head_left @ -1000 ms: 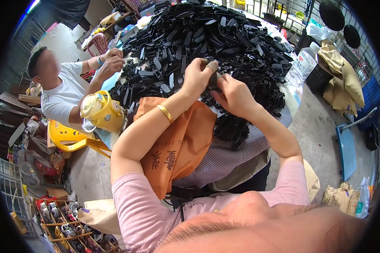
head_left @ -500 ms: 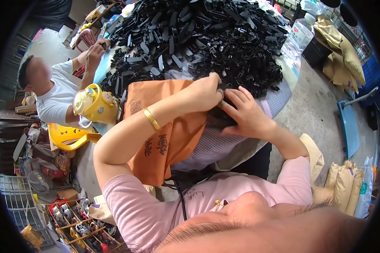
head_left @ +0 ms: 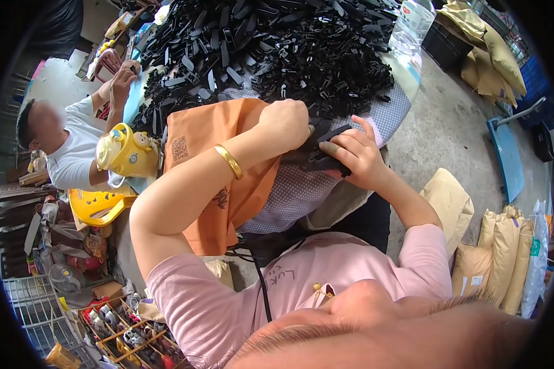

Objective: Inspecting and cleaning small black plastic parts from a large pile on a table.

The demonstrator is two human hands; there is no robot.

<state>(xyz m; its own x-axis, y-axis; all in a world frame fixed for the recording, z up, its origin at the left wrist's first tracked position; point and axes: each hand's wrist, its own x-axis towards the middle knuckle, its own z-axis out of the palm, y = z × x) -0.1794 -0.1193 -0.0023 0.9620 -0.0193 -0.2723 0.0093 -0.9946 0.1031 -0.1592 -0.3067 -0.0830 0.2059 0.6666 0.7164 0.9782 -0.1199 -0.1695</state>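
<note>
My left hand (head_left: 284, 126) is closed, knuckles up, at the near edge of a heap of small black plastic parts (head_left: 326, 67). Its fingertips are tucked out of sight, so whatever they hold is hidden. Just to its right, my right hand (head_left: 358, 157) grips a black plastic piece (head_left: 332, 133), with more black plastic showing under the fingers; a brownish wrap covers one finger. An orange cloth bag (head_left: 191, 138) lies beneath my left forearm, draped over the table's near edge. A dotted tablecloth (head_left: 295, 197) shows below my hands.
A yellow cup (head_left: 138, 161) stands left of the bag, near a yellow chair (head_left: 95, 208). Across at left, a person in a white shirt (head_left: 71, 144) handles a small piece. A clear plastic jug (head_left: 410, 24) stands far right. Paper sacks (head_left: 492, 258) and a blue trolley (head_left: 505, 160) are on the floor.
The view has shifted, so the table sits further left and higher. My hands have moved slightly apart, and a black plastic piece now shows in my right hand's grip.
</note>
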